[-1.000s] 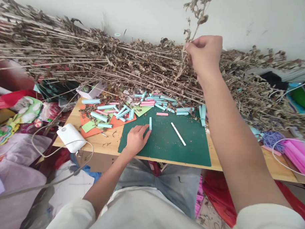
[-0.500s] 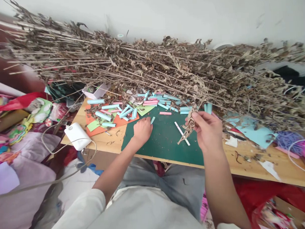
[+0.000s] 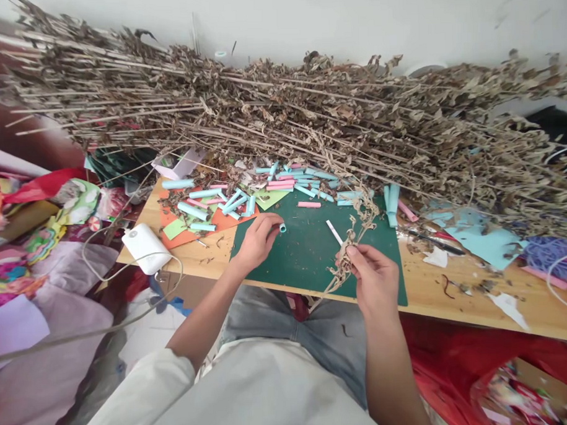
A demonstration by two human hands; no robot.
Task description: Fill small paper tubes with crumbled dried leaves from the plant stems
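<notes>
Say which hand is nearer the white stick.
Right. The right hand is just right of the white stick, its dried sprig overlapping the near end in view. The left hand is farther off, to the stick's left, holding a blue tube.

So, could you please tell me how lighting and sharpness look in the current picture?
Head view: light looks soft, with no hard shadows or strong glare on the mat; head view, centre: left hand and right hand look fairly clear; head view, lower right: the jumble in the red bag looks smudged.
</notes>
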